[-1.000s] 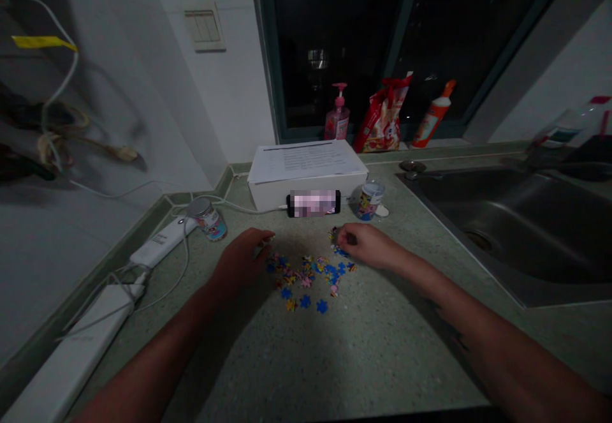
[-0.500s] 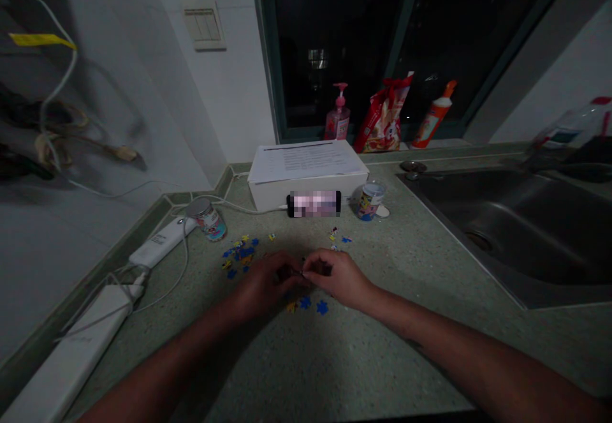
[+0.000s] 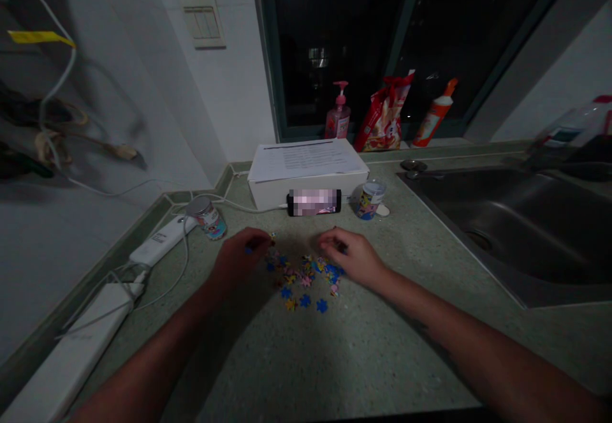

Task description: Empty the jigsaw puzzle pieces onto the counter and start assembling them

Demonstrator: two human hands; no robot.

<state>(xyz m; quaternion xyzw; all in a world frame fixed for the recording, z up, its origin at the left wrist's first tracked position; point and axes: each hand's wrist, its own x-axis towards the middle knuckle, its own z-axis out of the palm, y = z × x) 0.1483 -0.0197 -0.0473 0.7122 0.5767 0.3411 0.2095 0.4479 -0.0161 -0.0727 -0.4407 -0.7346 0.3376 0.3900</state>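
Small jigsaw puzzle pieces (image 3: 303,279) in blue, pink and yellow lie in a loose pile on the speckled green countertop (image 3: 363,353). My left hand (image 3: 238,258) rests at the pile's left side, its curled fingertips touching or nearly touching a small piece (image 3: 272,238). On the right side, my right hand (image 3: 350,257) curls over the pile's upper edge. Dim light and the fingers hide whether either hand holds a piece.
A phone (image 3: 314,202) with a blurred screen leans against a white box (image 3: 306,196). Nearby stand a printed can (image 3: 208,217) and a cartoon cup (image 3: 370,200). A steel sink (image 3: 507,225) lies right; white power strips (image 3: 71,353) and cables lie left.
My hands have moved apart from where they met over the pieces. The pile now shows fully between them, and the group of pieces near the can is gone.
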